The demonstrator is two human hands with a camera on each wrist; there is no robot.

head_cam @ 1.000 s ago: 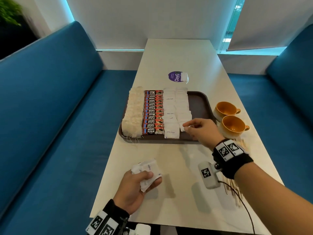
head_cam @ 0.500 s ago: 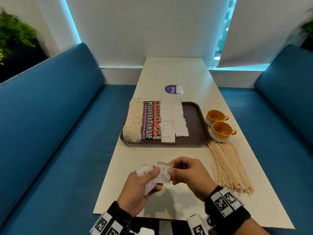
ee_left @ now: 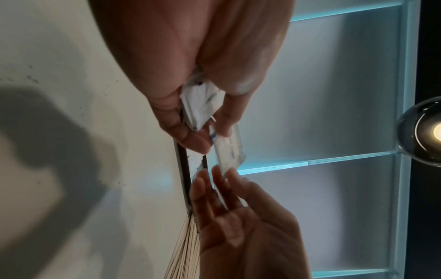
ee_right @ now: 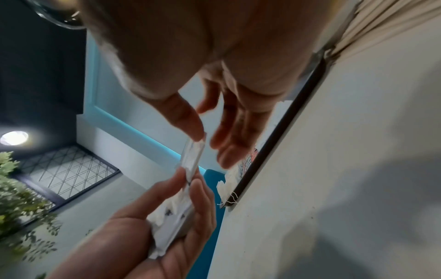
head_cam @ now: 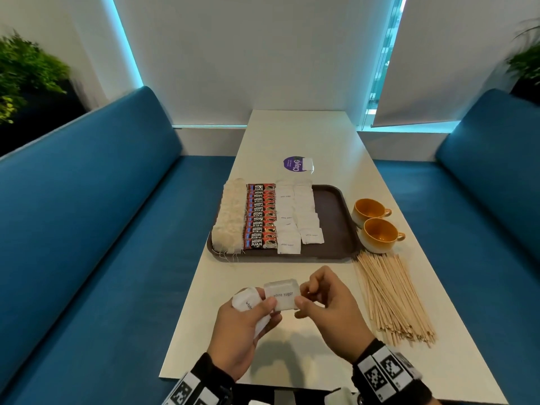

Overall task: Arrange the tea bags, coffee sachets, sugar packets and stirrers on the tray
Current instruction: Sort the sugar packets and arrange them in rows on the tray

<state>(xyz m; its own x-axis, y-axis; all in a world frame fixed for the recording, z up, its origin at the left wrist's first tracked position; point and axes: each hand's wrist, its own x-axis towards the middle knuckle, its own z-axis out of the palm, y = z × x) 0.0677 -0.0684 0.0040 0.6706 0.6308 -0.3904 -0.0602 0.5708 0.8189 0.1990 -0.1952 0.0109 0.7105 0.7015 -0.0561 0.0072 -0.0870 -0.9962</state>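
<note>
Near the table's front edge my left hand [head_cam: 264, 306] grips a small bundle of white sugar packets [head_cam: 245, 299]. Its thumb also lies on the left end of one single sugar packet [head_cam: 282, 295]. My right hand [head_cam: 304, 295] pinches that packet's right end. In the left wrist view the single packet [ee_left: 229, 149] spans both hands, below the bundle [ee_left: 200, 105]. The brown tray [head_cam: 330, 217] holds a column of tea bags [head_cam: 230, 217], a column of coffee sachets [head_cam: 261, 217] and two columns of sugar packets [head_cam: 295, 217]. Wooden stirrers [head_cam: 391, 296] lie fanned on the table at the right.
Two orange cups [head_cam: 369, 210] [head_cam: 380, 235] stand right of the tray, just behind the stirrers. A purple round sticker [head_cam: 295, 164] sits behind the tray. Blue benches [head_cam: 87, 229] flank the narrow white table [head_cam: 306, 346]. The tray's right strip is bare.
My right hand has left the tray, where it laid a sugar packet, and come back to my left hand. It now pinches a fresh packet from the bundle.
</note>
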